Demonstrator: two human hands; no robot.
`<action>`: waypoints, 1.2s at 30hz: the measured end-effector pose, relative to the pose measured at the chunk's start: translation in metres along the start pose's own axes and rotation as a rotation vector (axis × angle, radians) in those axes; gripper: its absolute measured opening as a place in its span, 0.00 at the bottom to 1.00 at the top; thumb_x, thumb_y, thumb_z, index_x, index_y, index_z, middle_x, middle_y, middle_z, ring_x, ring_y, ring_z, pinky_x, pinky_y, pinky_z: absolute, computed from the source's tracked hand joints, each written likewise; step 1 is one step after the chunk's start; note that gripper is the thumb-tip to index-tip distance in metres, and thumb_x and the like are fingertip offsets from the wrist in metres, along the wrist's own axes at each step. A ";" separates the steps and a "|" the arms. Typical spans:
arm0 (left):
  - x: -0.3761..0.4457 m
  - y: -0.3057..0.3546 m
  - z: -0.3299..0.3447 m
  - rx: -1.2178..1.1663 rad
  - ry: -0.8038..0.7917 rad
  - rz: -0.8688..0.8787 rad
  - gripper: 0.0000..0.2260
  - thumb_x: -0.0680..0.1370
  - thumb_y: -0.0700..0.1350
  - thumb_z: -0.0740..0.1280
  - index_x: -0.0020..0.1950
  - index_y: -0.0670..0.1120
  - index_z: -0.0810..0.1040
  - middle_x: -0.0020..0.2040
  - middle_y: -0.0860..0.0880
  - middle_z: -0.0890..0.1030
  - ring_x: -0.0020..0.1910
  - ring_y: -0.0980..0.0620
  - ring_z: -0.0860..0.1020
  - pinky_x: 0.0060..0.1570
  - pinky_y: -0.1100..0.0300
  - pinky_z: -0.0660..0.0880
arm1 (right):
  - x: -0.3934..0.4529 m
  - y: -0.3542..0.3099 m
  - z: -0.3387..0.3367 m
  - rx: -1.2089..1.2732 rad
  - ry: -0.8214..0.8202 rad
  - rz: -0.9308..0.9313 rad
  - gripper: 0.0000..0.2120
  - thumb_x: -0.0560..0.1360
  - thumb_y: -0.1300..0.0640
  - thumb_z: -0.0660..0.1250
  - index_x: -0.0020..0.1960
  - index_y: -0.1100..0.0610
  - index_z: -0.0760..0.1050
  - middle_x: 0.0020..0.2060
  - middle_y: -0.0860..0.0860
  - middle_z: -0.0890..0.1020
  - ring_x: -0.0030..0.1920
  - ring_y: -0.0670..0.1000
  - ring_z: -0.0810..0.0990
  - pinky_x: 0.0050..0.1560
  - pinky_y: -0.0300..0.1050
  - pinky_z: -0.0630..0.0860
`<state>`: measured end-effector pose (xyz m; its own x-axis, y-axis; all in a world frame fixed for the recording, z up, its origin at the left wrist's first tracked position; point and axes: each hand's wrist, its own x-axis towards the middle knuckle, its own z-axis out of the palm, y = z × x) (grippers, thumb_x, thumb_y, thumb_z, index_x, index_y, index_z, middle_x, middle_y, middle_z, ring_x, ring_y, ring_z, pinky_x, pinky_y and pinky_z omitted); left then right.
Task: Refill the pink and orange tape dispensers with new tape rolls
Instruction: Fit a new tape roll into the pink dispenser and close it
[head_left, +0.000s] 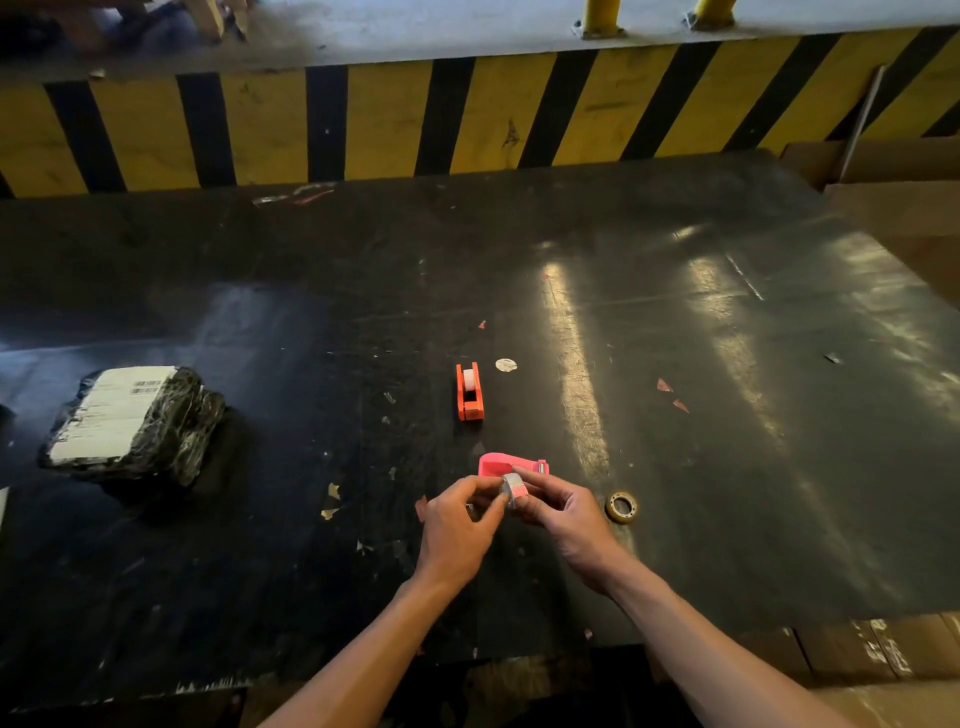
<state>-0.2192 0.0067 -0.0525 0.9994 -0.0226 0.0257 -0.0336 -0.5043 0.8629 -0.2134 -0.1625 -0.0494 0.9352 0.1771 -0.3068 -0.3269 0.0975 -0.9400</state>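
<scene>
The orange tape dispenser (469, 392) stands upright near the middle of the black table, a white roll seated in it. The pink tape dispenser (506, 463) lies just beyond my fingers. My left hand (458, 525) and my right hand (558, 512) meet over a small whitish tape roll (513, 487) with a pink core, both pinching it just in front of the pink dispenser. A brownish, nearly used-up tape roll (621, 507) lies flat on the table to the right of my right hand.
A black-wrapped parcel (136, 422) with a white label sits at the left. A small white disc (505, 365) lies beside the orange dispenser. Yellow-and-black striped wall (467, 119) bounds the far edge of the table; cardboard boxes (904, 208) stand at the right.
</scene>
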 end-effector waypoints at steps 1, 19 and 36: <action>0.001 -0.001 0.000 0.009 0.001 0.006 0.10 0.76 0.45 0.74 0.56 0.54 0.81 0.48 0.59 0.83 0.48 0.65 0.82 0.50 0.58 0.83 | 0.001 -0.001 0.000 0.006 -0.009 0.010 0.17 0.74 0.58 0.74 0.62 0.48 0.82 0.61 0.50 0.84 0.63 0.51 0.81 0.65 0.55 0.77; 0.021 0.008 -0.027 -0.050 -0.151 0.225 0.15 0.75 0.44 0.75 0.60 0.53 0.81 0.53 0.56 0.84 0.52 0.58 0.83 0.52 0.61 0.81 | 0.004 -0.026 -0.015 0.077 -0.172 0.017 0.18 0.70 0.58 0.76 0.60 0.57 0.82 0.56 0.59 0.85 0.60 0.58 0.83 0.64 0.54 0.77; 0.007 0.000 -0.018 0.009 0.016 0.300 0.14 0.76 0.40 0.74 0.61 0.45 0.83 0.55 0.52 0.85 0.55 0.61 0.82 0.55 0.63 0.80 | -0.002 -0.020 -0.004 -0.149 0.010 -0.146 0.11 0.72 0.57 0.76 0.55 0.53 0.85 0.52 0.51 0.87 0.57 0.50 0.84 0.64 0.58 0.77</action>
<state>-0.2117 0.0225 -0.0432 0.9448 -0.1579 0.2870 -0.3274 -0.4851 0.8109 -0.2087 -0.1684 -0.0306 0.9726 0.1620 -0.1669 -0.1651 -0.0243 -0.9860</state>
